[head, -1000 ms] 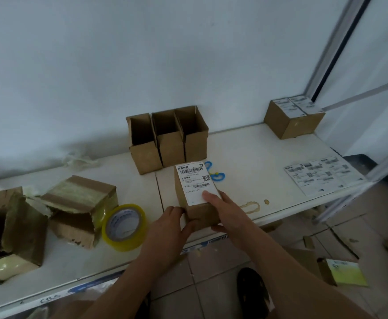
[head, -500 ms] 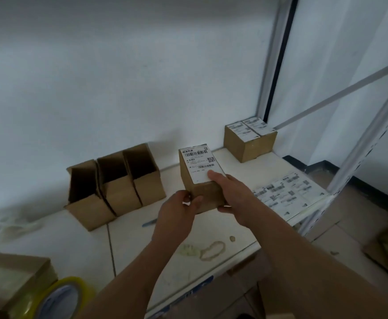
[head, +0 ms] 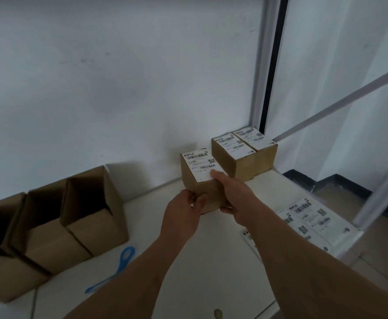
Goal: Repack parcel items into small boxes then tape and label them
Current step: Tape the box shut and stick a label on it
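Tabletop (head: 165, 261) white, against a pale wall (head: 119, 88).
Left hand (head: 183, 215) and right hand (head: 234, 194) both grip the labelled box (head: 202, 180).

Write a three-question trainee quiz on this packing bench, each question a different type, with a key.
1. True or false: both hands, left hand and right hand, hold the labelled box.
2. How many open empty boxes stand in a row at the left?
A. two
B. three
C. five
3. Fill in: the blue scissors lie on the ____.

Key:
1. True.
2. B.
3. Table. Extra note: two finished boxes sit by the wall, and a label sheet lies at the right edge.
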